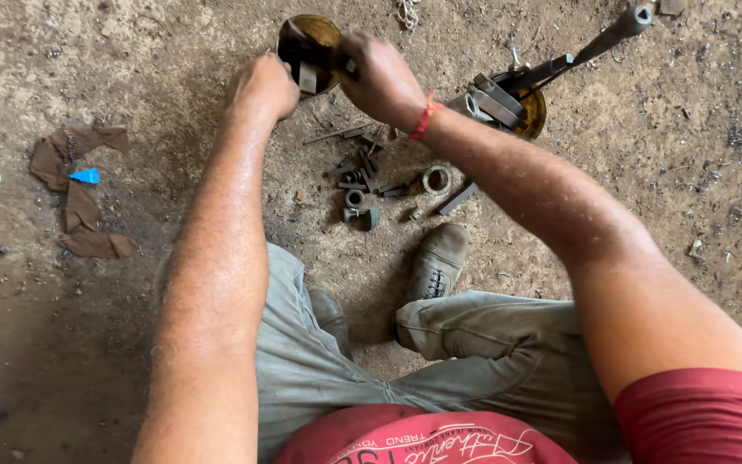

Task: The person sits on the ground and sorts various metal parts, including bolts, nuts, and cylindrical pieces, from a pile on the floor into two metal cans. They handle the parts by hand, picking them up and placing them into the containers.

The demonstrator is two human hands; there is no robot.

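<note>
Dirt floor (113,326), both hands' fingers clenched on round metal tin (319,39): left hand (265,86), right hand (381,79).

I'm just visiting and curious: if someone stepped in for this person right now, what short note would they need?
Left hand: closed in a fist beside the round brass-coloured tin.
Right hand: gripping the tin's rim; whether it holds a part is hidden.
In the tin: one grey metal piece shows.
On the ground: loose nuts and metal bits near the shoe; a second tin holds long tools.
Done or left: cannot tell.
</note>
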